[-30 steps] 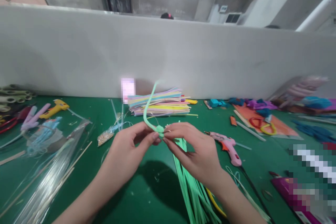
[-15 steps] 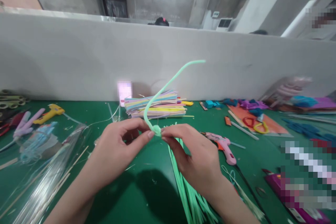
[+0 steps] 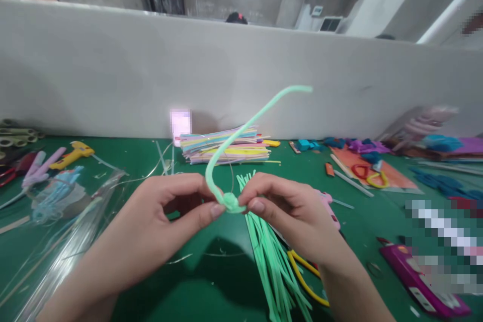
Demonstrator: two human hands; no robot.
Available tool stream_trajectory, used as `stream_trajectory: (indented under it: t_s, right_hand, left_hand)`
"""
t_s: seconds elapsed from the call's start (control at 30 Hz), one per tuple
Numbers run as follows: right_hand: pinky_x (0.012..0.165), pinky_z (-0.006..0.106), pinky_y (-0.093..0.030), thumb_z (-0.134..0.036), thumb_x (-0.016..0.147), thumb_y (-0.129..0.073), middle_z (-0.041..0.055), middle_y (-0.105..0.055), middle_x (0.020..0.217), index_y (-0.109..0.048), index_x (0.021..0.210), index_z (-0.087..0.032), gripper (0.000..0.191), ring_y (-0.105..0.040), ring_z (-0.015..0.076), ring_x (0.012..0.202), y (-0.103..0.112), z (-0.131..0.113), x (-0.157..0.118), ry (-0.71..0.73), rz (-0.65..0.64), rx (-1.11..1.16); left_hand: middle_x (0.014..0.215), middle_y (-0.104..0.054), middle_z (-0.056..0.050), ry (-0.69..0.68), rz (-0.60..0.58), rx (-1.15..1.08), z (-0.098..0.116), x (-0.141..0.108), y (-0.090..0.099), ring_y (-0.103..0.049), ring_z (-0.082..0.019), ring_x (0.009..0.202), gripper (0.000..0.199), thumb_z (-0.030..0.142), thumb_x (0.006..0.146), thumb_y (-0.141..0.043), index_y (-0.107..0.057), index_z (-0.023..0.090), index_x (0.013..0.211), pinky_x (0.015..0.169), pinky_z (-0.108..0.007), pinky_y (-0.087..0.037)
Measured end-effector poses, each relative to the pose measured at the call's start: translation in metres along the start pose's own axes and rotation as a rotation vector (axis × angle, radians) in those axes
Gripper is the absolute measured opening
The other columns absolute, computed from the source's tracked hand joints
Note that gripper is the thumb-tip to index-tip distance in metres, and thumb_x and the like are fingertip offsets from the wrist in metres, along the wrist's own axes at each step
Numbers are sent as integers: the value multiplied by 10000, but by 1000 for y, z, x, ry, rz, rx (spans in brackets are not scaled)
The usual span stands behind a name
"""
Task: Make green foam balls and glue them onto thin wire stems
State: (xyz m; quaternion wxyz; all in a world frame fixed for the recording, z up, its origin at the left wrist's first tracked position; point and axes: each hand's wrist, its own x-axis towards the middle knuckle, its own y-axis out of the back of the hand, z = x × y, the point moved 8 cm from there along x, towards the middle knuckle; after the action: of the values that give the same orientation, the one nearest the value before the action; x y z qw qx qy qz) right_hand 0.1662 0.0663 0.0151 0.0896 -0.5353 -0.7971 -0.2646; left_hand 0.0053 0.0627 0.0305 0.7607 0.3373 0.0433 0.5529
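Observation:
A mint-green pipe cleaner (image 3: 247, 126) is coiled into a small knot at its lower end, while its long free tail curves up and to the right. My left hand (image 3: 175, 216) pinches it at the left of the knot, between thumb and forefinger. On the other side, my right hand (image 3: 290, 211) pinches a short end that sticks out of the coil. Below and behind my right hand lies a bundle of green pipe cleaners (image 3: 269, 256) on the table. Pliers with yellow handles (image 3: 302, 276) show partly beneath my right wrist.
Multicoloured pipe cleaners (image 3: 226, 148) lie stacked by the white partition (image 3: 113, 75). A yellow glue gun (image 3: 77, 154) sits at left, near clear plastic wrap (image 3: 71, 246). My right hand partly hides a pink glue gun (image 3: 332, 211). A magenta device (image 3: 422, 279) lies at lower right.
My right hand has shifted slightly right, away from my left, and a short end now shows between the knot and its fingertips. The tail has swung right. The camera view has tilted down slightly.

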Motion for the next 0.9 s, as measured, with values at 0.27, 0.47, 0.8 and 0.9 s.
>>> stream_trajectory:
  t_s: [0.27,0.47,0.8,0.9]
  right_hand:
    - [669,241,-505,-294,981,-593,-26,-687,828,-684,904,-254,126,-640,123,761,-1,0,-1,-9,-20,-15]
    - [718,259,-510,-187,920,-677,-10,-708,864,-711,944,-236,64,-643,129,791,1,-19,-2,131,-28,-96]
    - [673,241,-461,-239,901,-701,1,-659,819,-710,862,-199,57,-579,118,754,-16,9,-1,-129,-164,448]
    - [656,248,-444,-260,870,-736,4,-640,803,-704,846,-194,77,-553,123,736,-29,20,-1,-199,-241,699]
  left_hand:
    - [645,-681,65,-111,87,57,13,-1,-1,-556,-115,525,30,342,818,-760,-752,338,790,434,-203,-426]
    - [665,-713,77,-41,22,-44,5,2,-2,-596,-107,589,113,312,850,-724,-751,313,741,511,-178,-457]
    - [565,-595,83,22,-55,-248,5,1,-9,-469,-65,502,115,220,778,-770,-759,299,696,467,-140,-397]
    - [566,-591,76,61,-96,-360,2,1,-14,-468,-59,499,116,190,771,-774,-776,295,722,467,-137,-392]
